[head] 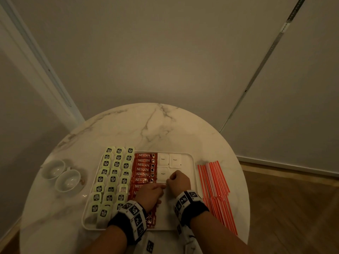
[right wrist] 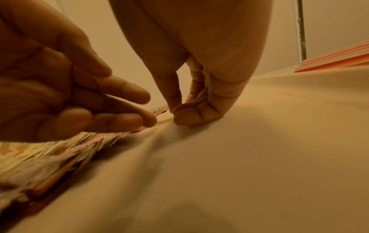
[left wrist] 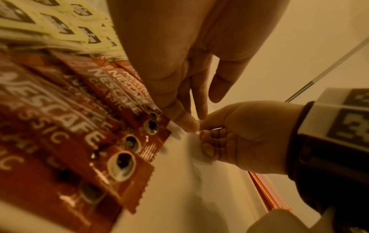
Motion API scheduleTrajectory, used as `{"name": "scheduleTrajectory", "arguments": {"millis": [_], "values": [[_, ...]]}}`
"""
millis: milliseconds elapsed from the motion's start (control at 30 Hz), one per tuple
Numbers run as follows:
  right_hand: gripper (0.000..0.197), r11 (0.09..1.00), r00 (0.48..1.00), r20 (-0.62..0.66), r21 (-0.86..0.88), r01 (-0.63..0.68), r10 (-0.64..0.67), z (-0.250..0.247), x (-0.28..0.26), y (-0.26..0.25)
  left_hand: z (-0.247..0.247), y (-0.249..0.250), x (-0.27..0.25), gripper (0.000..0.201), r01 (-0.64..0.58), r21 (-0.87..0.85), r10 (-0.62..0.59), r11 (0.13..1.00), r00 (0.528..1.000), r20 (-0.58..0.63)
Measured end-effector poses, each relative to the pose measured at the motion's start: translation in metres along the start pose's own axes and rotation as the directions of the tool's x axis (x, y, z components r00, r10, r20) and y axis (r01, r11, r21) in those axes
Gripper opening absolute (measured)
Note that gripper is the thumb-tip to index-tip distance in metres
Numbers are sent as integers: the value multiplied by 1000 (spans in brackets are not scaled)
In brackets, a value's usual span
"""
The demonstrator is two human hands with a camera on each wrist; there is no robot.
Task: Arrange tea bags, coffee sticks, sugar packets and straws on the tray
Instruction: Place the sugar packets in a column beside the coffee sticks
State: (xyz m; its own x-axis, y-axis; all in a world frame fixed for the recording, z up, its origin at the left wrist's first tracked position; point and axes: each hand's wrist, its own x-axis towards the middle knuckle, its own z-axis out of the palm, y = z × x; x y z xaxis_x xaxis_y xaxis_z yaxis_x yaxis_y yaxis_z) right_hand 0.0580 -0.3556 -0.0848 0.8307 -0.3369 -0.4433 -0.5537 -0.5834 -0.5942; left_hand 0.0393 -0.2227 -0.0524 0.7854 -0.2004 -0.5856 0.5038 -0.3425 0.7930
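A round marble table (head: 139,125) carries a white rectangular tray (head: 192,162), with two white cups (head: 60,174) standing on the table to the tray's left. Along the table's right side, off the tray, lies a loose bundle of red-and-white straws (head: 216,184). On the tray, the left part is filled with three columns of pale green tea bags (head: 113,178); just beside them runs a column of red coffee sticks (head: 145,169) lying crosswise, and next to those sit white sugar packets (head: 169,160) — two at the far end, one nearer. The two hands meet near the tray's middle. The right hand (head: 178,180) is curled, its fingertips (right wrist: 185,116) bunched down against the tray; it seems to pinch a white packet, though the blur leaves that uncertain. The left hand (head: 149,194) reaches over the coffee sticks with fingers loosely extended, its fingertips (left wrist: 187,124) touching the right hand's — whether they also pinch the packet I cannot tell.
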Motion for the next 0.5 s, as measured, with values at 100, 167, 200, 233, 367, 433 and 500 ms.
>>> {"name": "scheduleTrajectory", "arguments": {"millis": [100,167,200,233,367,433,500], "values": [[6,996,1000,-12,90,-3,4,-6,-6,5,-1,0,-11,22,-104,177,102,979,995,18],[4,984,1000,-9,177,26,-25,-13,-14,13,-1,-1,-25,20,-217,343,198,914,976,89],[4,972,999,-4,232,39,-39,-16,-21,17,-1,-1,-33,22,-280,433,225,857,959,174],[4,959,999,3,280,45,-48,-19,-28,22,2,-4,-40,25,-334,521,211,786,936,281],[7,918,998,21,394,47,-60,-22,-63,43,18,-37,-63,44,-507,780,32,366,845,534],[9,908,999,23,417,27,-41,-17,-78,52,31,-55,-78,55,-309,896,-104,318,928,357],[9,901,1000,6,432,24,-30,-11,-92,60,41,-56,-93,42,-361,881,41,306,929,367]]}}
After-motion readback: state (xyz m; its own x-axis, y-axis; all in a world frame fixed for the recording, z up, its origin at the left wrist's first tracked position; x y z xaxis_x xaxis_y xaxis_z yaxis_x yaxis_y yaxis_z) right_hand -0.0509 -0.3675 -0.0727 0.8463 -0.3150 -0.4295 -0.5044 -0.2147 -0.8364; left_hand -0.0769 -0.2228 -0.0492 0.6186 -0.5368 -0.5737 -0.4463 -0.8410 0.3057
